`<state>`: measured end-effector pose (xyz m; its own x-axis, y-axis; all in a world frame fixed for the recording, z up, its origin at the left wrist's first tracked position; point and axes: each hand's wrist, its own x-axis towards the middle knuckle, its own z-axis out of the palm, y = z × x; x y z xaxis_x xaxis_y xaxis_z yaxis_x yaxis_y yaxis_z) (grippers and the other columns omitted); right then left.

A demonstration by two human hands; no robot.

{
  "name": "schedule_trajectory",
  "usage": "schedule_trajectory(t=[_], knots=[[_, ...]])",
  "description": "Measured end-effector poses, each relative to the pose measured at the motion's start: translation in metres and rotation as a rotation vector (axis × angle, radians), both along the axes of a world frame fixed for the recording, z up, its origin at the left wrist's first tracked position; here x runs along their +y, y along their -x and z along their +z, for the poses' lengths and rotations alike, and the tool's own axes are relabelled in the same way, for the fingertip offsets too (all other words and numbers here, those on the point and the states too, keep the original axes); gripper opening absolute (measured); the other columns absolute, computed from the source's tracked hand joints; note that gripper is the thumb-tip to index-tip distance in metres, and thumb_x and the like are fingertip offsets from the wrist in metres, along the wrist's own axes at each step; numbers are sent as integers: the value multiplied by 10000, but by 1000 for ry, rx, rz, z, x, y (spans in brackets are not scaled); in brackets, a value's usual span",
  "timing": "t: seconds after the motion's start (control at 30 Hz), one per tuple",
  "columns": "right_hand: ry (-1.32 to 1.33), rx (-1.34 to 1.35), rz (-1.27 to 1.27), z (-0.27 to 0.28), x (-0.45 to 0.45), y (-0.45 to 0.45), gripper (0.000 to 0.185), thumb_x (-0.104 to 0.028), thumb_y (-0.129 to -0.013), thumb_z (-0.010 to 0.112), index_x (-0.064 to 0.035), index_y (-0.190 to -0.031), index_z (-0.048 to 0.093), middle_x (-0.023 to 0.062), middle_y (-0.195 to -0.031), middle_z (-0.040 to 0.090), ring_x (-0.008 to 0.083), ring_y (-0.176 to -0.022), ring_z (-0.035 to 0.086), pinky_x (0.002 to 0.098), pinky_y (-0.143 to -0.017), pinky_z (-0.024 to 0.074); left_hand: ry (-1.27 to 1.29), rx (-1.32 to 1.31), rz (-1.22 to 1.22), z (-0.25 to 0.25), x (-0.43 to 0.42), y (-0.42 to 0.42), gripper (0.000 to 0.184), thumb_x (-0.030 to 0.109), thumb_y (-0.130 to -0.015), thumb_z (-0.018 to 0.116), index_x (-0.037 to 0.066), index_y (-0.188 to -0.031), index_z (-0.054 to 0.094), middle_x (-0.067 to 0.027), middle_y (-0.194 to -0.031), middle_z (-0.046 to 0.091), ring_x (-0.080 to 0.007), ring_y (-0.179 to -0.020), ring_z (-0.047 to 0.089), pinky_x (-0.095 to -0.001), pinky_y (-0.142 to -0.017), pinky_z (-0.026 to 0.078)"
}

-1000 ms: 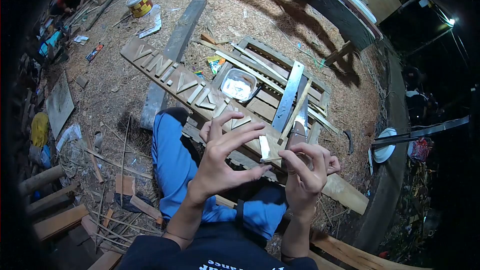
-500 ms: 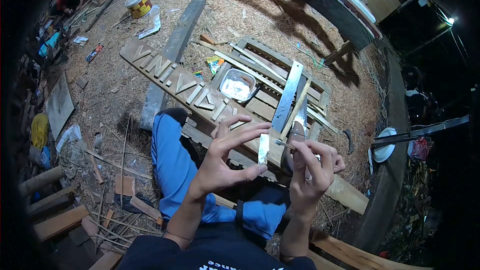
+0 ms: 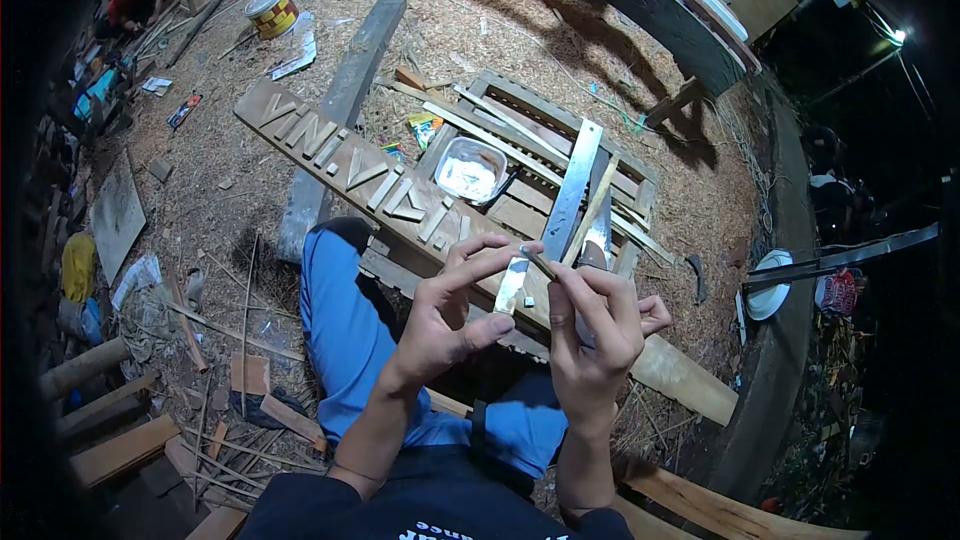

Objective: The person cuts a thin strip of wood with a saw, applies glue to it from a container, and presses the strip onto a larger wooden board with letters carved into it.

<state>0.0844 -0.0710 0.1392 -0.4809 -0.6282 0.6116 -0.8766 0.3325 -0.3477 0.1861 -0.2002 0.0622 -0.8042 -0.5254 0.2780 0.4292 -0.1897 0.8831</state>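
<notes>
Between the thumb and fingers of my left hand (image 3: 450, 305) is a small flat wooden strip (image 3: 512, 285), its face shiny with a white coating. My right hand (image 3: 605, 335) pinches a thin stick (image 3: 540, 262), its tip at the upper end of the strip. Whether the tip has bristles is too small to tell. Both hands are above a long wooden plank (image 3: 258, 98), on which raised wooden letters (image 3: 385, 190) stand in a row. A small pale piece (image 3: 528, 301) shows just right of the strip. Beyond the plank sits a clear plastic tub (image 3: 441, 172) with white paste inside.
A slatted pallet (image 3: 640, 180) carries wooden strips and a metal straightedge (image 3: 575, 180). Wood shavings cover the ground. A yellow-and-red bucket (image 3: 272, 12) stands at far left, near a crouching person (image 3: 135, 0) in red. Timber offcuts (image 3: 125, 445) lie at lower left.
My left hand has tilted the strip and brought it slightly left and down. My right hand has moved left, bringing the stick's tip from beside the strip to its upper end.
</notes>
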Motion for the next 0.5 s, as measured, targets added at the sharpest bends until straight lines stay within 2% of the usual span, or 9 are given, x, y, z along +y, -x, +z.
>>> schedule_trajectory(t=[0.17,0.33,0.5], knots=[[14,-28,13,1,-5,-6,268,-87,-854,807,-130,-1118,787,-11,-965,722,141,-826,637,392,-836,264,-36,1,6,0,0,0,730,436,-846,748,14,-1427,620,-205,-1487,574,-273,-1461,428,-468,-1240,299],[-10,-82,33,3,-7,-11,253,-79,-886,785,-92,-1138,785,14,-958,733,132,-837,622,378,-885,256,-91,48,11,-4,1,0,703,427,-860,755,95,-1463,611,-243,-1503,547,-324,-1445,472,-468,-1232,311],[4,-99,48,-1,-9,-13,236,-66,-885,781,-80,-1120,781,16,-968,744,136,-818,618,376,-879,258,-59,23,22,-6,0,-1,719,424,-854,774,103,-1473,601,-241,-1506,539,-328,-1435,487,-467,-1221,330]])
